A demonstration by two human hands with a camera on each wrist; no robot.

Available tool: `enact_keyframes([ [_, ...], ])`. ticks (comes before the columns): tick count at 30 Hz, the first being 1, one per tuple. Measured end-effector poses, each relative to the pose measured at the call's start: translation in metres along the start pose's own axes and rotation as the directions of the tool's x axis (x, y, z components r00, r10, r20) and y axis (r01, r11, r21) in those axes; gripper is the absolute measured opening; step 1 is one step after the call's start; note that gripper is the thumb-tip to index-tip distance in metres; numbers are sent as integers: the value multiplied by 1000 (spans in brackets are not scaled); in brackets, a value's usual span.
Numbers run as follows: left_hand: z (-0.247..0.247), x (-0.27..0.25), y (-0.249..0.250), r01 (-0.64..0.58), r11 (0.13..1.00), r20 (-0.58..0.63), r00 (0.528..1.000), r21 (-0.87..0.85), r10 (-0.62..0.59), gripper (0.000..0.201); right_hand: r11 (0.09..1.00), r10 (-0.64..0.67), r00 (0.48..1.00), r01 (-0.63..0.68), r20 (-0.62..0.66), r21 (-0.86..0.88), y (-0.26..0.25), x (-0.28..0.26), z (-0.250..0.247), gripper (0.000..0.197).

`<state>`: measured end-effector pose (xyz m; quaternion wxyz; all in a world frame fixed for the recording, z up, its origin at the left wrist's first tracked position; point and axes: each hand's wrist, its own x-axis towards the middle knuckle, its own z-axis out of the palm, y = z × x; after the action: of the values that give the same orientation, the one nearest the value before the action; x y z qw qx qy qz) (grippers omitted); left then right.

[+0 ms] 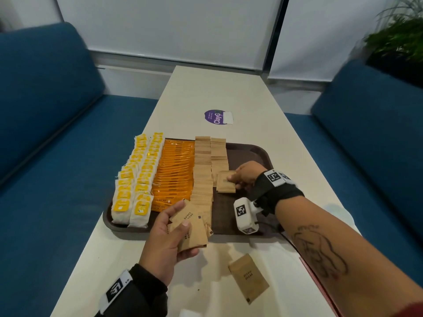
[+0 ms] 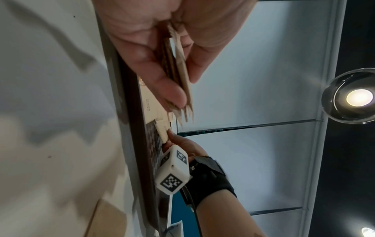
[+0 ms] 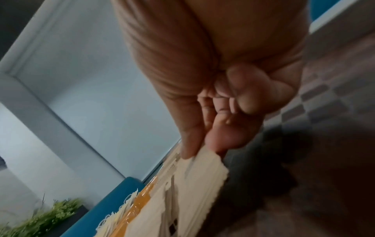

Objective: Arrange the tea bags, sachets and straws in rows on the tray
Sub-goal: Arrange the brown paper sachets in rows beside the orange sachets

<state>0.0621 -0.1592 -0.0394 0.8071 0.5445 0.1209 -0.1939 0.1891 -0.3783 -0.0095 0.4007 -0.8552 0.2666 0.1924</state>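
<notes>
Nearest my camera, at the bottom edge of the head view, my left hand (image 1: 168, 236) hovers over the near rim of the brown tray (image 1: 256, 152), its grip closed around a fanned bunch of brown sugar sachets (image 1: 191, 227), thumb on top and fingers curled beneath; the left wrist view shows the same bunch (image 2: 178, 77) edge-on, squeezed between thumb and fingers. On the tray, from the left, I see two rows of white tea bags (image 1: 135, 177) with yellow tags, overlapped like shingles and running from the near rim to the far one. Just beside them lies one row of glossy orange sachets (image 1: 175, 170), printed in dark lettering. Next come two rows of brown paper sachets (image 1: 203, 170); the left row runs nearly the full depth of the tray, while the right one covers only the far part. At the near end of that shorter row, my right hand (image 1: 246, 175) pinches a small stack of brown sachets (image 1: 226, 181), thumb on top and fingers under, the stack sitting low over the bare tray floor; I cannot tell whether it touches the floor. My right forearm reaches in diagonally from the lower right, palm turned down. One lone brown sachet (image 1: 249, 277) lies flat on the pale surface (image 1: 229, 92), near me and off the tray.
</notes>
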Motion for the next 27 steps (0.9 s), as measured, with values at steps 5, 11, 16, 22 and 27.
enact_keyframes([
  [5,-3,5,-1,11,1000,8,1000,-20,-10,35,995,-6,1000,4,-18,-98,-8,15,7,27],
  [11,2,7,-4,19,999,31,999,-39,-18,35,976,24,999,-29,-27,-216,-12,21,10,30],
  [16,4,6,-4,12,1000,48,999,-17,-11,37,975,-42,994,20,-99,-219,-11,9,5,35],
  [22,8,1,-1,-43,999,74,996,8,42,42,926,-374,928,373,-1,-52,-7,-69,-7,27],
  [27,16,-5,-3,-83,997,60,995,-2,83,46,910,-399,890,414,219,-22,19,-125,17,27],
])
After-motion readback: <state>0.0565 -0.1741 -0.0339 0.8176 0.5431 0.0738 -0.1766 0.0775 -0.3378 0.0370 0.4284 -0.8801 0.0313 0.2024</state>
